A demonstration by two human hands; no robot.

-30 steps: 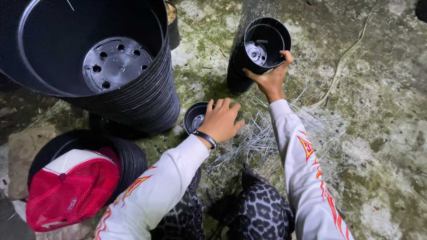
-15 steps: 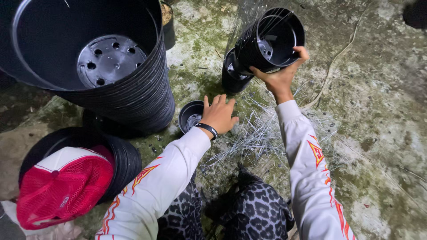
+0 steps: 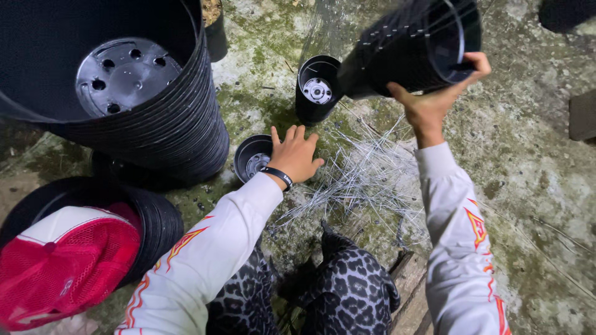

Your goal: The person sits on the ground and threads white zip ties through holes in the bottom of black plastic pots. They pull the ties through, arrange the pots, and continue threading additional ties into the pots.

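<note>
Whereas a second ago the tall stack of small black pots (image 3: 410, 53) stood upright on the ground at the far right, it is now lifted and tipped on its side, mouth to the right, with the right hand (image 3: 434, 102) clamped on its rim, thumb inside. One pot (image 3: 318, 87) has stayed behind, upright on the mossy concrete floor (image 3: 528, 161) just left of the raised stack, so the stack appears to have come away from its lowest member. Left hand (image 3: 297, 155): fingers spread, palm down, resting at the right edge of another small pot (image 3: 253, 158) on the ground, gripping nothing; it has barely shifted. Near right: a loose heap of thin wire pieces (image 3: 366, 180). Far left: a stack of large black pots (image 3: 143, 99). Near left: a red and white cap (image 3: 65, 260) on a lower stack of pots (image 3: 158, 220).
</note>
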